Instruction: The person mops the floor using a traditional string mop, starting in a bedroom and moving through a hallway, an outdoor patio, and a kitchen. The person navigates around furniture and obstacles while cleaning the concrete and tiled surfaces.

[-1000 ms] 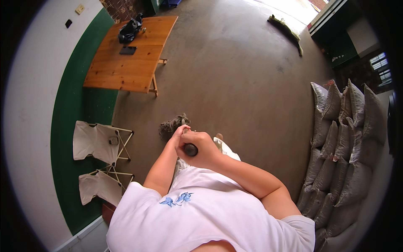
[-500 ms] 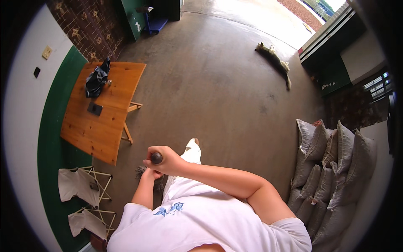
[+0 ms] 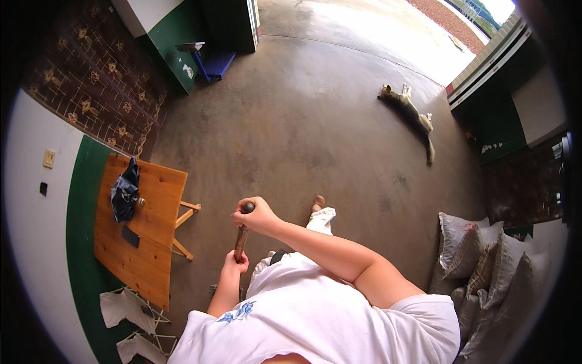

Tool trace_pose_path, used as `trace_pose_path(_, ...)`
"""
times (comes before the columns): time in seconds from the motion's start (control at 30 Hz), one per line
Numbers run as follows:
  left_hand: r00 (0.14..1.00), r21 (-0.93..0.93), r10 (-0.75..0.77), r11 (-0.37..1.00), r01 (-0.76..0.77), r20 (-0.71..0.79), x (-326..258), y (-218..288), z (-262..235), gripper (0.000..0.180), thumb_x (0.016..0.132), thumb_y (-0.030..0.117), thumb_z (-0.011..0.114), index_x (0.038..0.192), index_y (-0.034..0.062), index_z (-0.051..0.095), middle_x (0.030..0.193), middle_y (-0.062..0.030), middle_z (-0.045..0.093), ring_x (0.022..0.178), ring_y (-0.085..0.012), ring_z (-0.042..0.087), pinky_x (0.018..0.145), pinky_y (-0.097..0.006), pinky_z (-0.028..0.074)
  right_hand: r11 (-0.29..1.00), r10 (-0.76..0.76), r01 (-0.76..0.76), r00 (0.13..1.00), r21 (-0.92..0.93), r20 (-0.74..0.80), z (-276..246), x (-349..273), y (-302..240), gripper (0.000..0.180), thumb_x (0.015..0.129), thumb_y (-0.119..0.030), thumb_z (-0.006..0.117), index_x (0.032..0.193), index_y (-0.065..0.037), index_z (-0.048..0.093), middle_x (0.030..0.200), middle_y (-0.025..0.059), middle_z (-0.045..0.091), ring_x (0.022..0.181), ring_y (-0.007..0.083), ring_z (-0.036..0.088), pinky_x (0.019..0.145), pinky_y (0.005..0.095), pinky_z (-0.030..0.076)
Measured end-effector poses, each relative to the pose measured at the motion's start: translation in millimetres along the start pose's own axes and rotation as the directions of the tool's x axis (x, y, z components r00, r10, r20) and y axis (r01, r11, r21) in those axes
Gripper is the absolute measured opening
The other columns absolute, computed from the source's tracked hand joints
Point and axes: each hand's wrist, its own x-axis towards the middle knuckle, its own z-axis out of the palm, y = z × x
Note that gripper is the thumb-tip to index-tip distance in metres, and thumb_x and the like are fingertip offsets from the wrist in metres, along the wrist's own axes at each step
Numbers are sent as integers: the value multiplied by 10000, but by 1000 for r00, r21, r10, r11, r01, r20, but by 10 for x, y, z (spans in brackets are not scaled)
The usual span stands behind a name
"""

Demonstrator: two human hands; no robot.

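While the right hand (image 3: 257,216) is wrapped round the top of a wooden broom-like handle (image 3: 241,238) and the left hand (image 3: 235,262) grips lower, it looks mid-sweep on the concrete floor (image 3: 315,121), so next probably needs a steady two-handed pull.

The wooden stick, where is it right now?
In the head view, the wooden stick stands near centre, gripped at its top by the right hand and lower down by the left hand, right of the wooden table.
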Motion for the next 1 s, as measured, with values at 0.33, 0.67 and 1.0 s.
trace_pose_path(0.33,993,-216,43,976,-18,111,-195,-428,2749,298,844,178,510,555,121,461,441,35,389,336,-76,357,333,-188,347,943,-173,230,956,-241,238,-1771,1011,-1398,163,665,-128,622,706,18,561,619,131,547,589,217,531,598,328,444)
trace_pose_path(0.67,977,192,-49,981,8,209,196,-430,6408,285,834,149,491,560,99,433,468,11,406,356,-95,356,359,-197,369,949,-278,273,961,-156,-8,-4271,2796,-2467,194,776,-116,614,680,2,493,534,19,505,441,76,514,465,227,430)
trace_pose_path(1.0,938,530,-134,846,-59,319,242,-808,10213,143,767,160,522,653,85,479,611,-43,492,520,-163,473,486,-265,448,918,-369,268,847,-292,-383,-6816,4030,-3813,211,776,-142,656,679,-3,530,608,-9,524,586,43,481,539,197,399)
